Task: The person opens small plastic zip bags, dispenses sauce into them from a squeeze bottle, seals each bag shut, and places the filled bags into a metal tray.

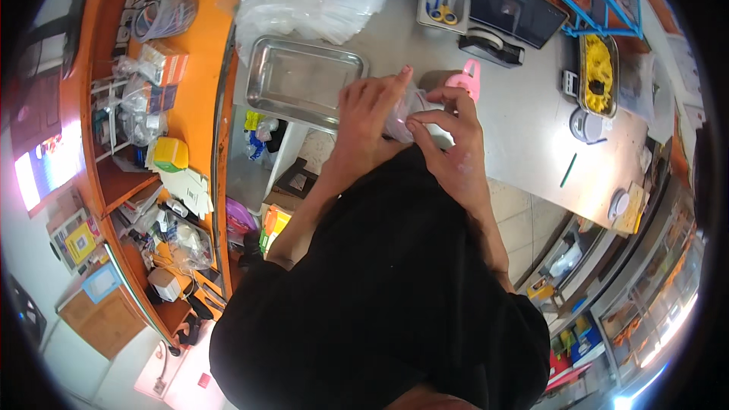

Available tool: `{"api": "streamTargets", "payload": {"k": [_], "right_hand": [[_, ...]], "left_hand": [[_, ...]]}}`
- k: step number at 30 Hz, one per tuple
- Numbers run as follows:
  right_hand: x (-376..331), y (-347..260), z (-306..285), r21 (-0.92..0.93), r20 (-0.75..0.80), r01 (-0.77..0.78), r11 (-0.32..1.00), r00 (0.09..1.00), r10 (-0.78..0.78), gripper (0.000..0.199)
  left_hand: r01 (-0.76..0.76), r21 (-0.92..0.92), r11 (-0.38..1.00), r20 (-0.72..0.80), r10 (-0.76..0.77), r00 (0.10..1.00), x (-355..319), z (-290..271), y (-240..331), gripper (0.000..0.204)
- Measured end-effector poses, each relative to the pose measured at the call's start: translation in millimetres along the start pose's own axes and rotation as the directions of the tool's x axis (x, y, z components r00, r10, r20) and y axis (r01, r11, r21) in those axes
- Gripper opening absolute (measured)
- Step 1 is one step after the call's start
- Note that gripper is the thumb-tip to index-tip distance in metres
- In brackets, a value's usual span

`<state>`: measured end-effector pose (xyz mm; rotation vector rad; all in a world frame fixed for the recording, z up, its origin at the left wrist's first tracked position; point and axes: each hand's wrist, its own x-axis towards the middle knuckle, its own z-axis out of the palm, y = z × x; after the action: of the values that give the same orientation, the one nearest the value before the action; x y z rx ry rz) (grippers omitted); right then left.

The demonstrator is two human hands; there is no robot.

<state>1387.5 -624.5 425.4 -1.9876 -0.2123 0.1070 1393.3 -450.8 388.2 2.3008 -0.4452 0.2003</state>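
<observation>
Nearest, at bottom centre, a black shirt [380, 281]. Mid-frame, at the near edge of the counter [524, 118], a clear plastic bag [406, 116]: pinched in the right grip [462, 137]; alongside the left grip [366, 115], fingers stretched, hold impossible to tell.

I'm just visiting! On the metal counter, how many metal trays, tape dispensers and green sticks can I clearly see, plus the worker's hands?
Hands: 2 (left, right)
Metal trays: 3 (large, small, yellow-filled)
Tape dispenser: 1
Green stick: 1
Total: 7
</observation>
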Motion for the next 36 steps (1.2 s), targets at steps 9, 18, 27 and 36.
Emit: {"api": "streamTargets", "payload": {"k": [9,18,27,36], "right_hand": [[-5.9,24.2,24.6,-0.084,-0.003,0.011,0.996,1.000,-0.011,0.013],[0.2,36.5,-3.9,0.151,-0.078,-0.139,0.979,0.985,0.152,0.018],[4.9,47.5,5.6,0.468,-0.019,-0.216,0.857,0.967,0.254,0.028],[1.0,41.3,4.5,0.535,0.037,-0.300,0.790,0.942,0.333,0.012]], "left_hand": [[-0.006,0.096,0.995,0.044,0.002,0.999,-16.3,20.5,-2.1,0.098],[0.083,-0.181,0.980,0.190,-0.048,0.981,-17.3,17.8,-15.4,0.107],[0.038,-0.162,0.986,0.185,-0.008,0.983,-24.6,32.0,-30.3,0.091],[0.051,-0.277,0.960,0.179,-0.001,0.984,-24.2,35.6,-26.6,0.081]]}}
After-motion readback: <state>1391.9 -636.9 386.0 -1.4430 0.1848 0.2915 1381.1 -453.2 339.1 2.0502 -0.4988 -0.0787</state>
